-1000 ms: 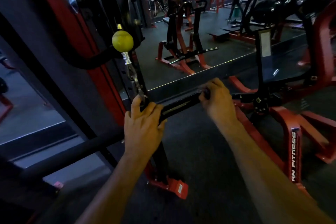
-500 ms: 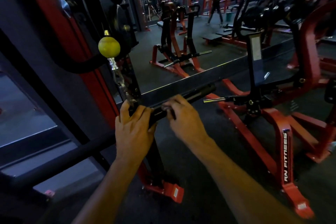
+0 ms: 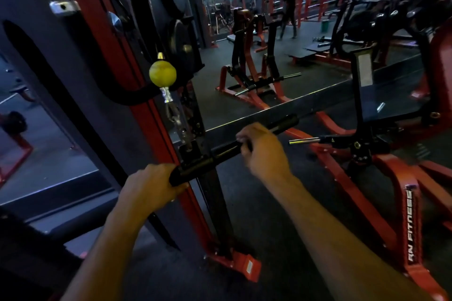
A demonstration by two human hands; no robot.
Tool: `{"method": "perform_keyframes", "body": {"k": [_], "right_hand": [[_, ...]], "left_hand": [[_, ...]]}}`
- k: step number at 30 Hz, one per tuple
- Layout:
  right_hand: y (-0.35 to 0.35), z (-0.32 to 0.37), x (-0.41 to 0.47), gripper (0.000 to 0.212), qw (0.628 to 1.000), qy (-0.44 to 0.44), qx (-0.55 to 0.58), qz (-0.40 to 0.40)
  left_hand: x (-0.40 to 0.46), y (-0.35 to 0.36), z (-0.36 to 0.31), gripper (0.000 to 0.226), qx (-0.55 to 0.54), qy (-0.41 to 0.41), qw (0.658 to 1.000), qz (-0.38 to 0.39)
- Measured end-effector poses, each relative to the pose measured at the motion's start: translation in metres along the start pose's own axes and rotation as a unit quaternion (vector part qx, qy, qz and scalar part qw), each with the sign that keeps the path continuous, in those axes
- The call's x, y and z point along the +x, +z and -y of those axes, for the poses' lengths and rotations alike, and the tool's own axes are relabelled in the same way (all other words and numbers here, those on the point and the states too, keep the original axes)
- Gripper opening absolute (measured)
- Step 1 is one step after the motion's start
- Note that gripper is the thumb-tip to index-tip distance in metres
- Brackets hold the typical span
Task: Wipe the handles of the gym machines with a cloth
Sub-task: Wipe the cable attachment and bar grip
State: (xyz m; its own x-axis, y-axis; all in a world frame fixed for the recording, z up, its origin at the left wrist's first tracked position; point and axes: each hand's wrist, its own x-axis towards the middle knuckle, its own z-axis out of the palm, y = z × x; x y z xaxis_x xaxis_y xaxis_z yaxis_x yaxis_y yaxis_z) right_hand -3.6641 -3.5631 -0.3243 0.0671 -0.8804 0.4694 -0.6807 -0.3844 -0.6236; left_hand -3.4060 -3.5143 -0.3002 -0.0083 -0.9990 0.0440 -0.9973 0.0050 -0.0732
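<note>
Since the frame half a second ago, my left hand has slid from the middle of the black cable bar out to its near end, and my right hand sits a little further along the bar toward its far end.

Head view: at 6 o'clock of centre, my left hand wraps the bar's near tip, fingers curled around it from below. At about 3 o'clock from it, my right hand grips the bar past its middle, fingers curled over the top; any cloth under that palm is hidden, so I cannot tell whether one is there. The bar runs tilted from 7 o'clock up to 2 o'clock, its far end bare. A chain and clip rise from the bar's centre bracket to a yellow ball stopper at 11 o'clock. Behind these stands the red upright of the cable machine, its red foot on the dark floor at 6 o'clock. To 3 o'clock sits a red-framed machine with white lettering on its leg. At 12 o'clock another red-and-black machine stands well apart, and a person is in the far background.
</note>
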Motion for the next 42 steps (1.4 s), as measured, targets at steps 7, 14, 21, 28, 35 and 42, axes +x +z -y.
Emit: {"method": "perform_keyframes", "body": {"k": [7, 14, 21, 28, 35, 42], "right_hand": [[0.025, 0.024, -0.012, 0.022, 0.992, -0.122, 0.016, 0.035], [-0.031, -0.046, 0.031, 0.016, 0.996, -0.007, -0.039, -0.085], [0.016, 0.023, 0.004, 0.019, 0.999, -0.045, -0.017, 0.016], [0.002, 0.004, 0.018, 0.021, 0.990, -0.106, -0.087, 0.034], [-0.040, -0.046, 0.040, 0.013, 0.994, 0.026, -0.100, -0.037], [0.025, 0.034, -0.008, 0.023, 0.999, -0.005, 0.007, 0.048]], "left_hand": [[-0.021, 0.026, -0.005, 0.027, 0.018, 0.011, 0.978, -0.209], [-0.033, 0.042, -0.010, 0.032, 0.037, 0.053, 0.950, -0.306], [-0.031, 0.056, -0.021, 0.053, 0.028, 0.022, 0.941, -0.336], [-0.032, 0.068, -0.011, 0.064, -0.008, 0.054, 0.937, -0.344], [-0.039, 0.058, -0.020, 0.066, -0.028, 0.017, 0.930, -0.365], [-0.035, 0.046, -0.029, 0.061, -0.029, -0.027, 0.933, -0.359]]}}
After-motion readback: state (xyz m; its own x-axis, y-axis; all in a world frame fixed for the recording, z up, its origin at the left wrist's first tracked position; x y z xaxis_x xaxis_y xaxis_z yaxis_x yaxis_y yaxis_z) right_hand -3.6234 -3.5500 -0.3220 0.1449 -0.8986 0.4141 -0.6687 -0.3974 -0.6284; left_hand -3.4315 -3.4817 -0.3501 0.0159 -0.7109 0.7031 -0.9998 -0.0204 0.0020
